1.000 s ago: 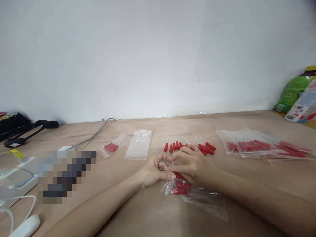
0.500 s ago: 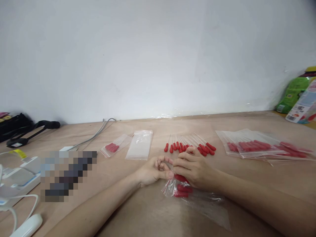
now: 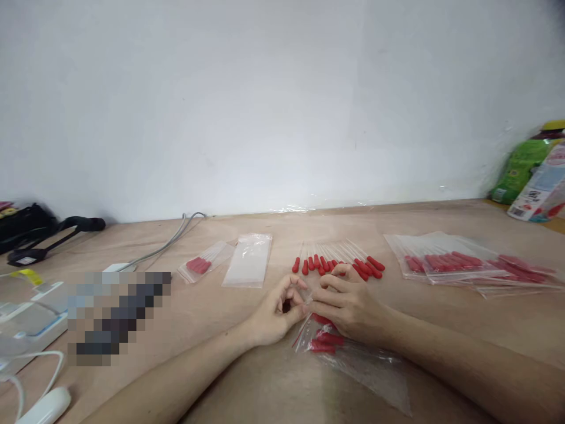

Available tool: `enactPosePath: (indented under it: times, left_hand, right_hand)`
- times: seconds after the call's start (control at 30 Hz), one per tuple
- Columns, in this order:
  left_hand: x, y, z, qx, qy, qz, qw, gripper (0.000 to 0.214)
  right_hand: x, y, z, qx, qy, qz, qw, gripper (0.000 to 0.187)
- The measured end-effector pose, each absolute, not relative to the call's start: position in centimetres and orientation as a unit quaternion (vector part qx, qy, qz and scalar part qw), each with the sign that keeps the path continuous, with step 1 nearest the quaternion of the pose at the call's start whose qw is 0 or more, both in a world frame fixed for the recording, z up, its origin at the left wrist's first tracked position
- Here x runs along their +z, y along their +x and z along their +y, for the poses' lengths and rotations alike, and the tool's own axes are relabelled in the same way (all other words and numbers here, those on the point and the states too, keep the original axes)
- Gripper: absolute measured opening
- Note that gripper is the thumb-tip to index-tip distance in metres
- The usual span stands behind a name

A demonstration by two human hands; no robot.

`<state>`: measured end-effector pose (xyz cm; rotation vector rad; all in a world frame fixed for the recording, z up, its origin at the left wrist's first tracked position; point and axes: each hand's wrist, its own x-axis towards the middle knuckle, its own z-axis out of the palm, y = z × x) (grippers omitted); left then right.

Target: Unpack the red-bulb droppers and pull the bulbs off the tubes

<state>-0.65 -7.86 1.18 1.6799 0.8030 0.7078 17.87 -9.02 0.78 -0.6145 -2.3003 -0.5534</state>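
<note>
the left hand [image 3: 281, 311] pinches the zip end of a clear bag [image 3: 375, 380] between thumb and fingers; the right hand [image 3: 348, 305] grasps the same end, fingertips partly hidden. the bag extends toward 5 o'clock from the hands, with bagged red bulbs [image 3: 330, 340] inside. loose red-bulbed droppers [image 3: 324, 264] lie at 12 o'clock, flat bags [image 3: 248, 260] at 10 o'clock.

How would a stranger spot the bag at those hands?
On the wooden tabletop, find the loose red-bulbed droppers. Nearer the viewer, partly under the right hand, lies a clear zip bag showing red bulbs. No hand touches the other bags.
</note>
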Motion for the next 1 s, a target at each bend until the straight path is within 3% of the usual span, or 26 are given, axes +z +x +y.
enactPosePath:
  times: [0.2, 0.37, 0.57, 0.8, 1.0]
  left_hand:
    - [-0.2, -1.2, -7.4, 0.331, 0.77, 0.37, 0.401, 0.021]
    - [0.2, -1.6, -7.7, 0.294, 0.811, 0.364, 0.35, 0.009]
    - [1.1, -1.2, -8.3, 0.26, 0.842, 0.35, 0.317, 0.03]
    - [1.7, -1.2, -9.0, 0.248, 0.872, 0.378, 0.188, 0.017]
    - [2.7, -0.7, -9.0, 0.231, 0.871, 0.336, 0.274, 0.023]
  right_hand:
    - [1.3, 18.2, -9.4, -0.171, -0.23, -0.891, 0.353, 0.019]
    - [1.7, 19.0, -9.4, -0.072, -0.236, -0.895, 0.372, 0.017]
    - [0.3, 21.0, -11.0, -0.004, -0.349, -0.852, 0.39, 0.019]
    - [-0.4, 23.6, -14.3, 0.026, -0.482, -0.829, 0.282, 0.039]
    - [-0.3, 23.7, -14.0, 0.061, -0.508, -0.82, 0.257, 0.033]
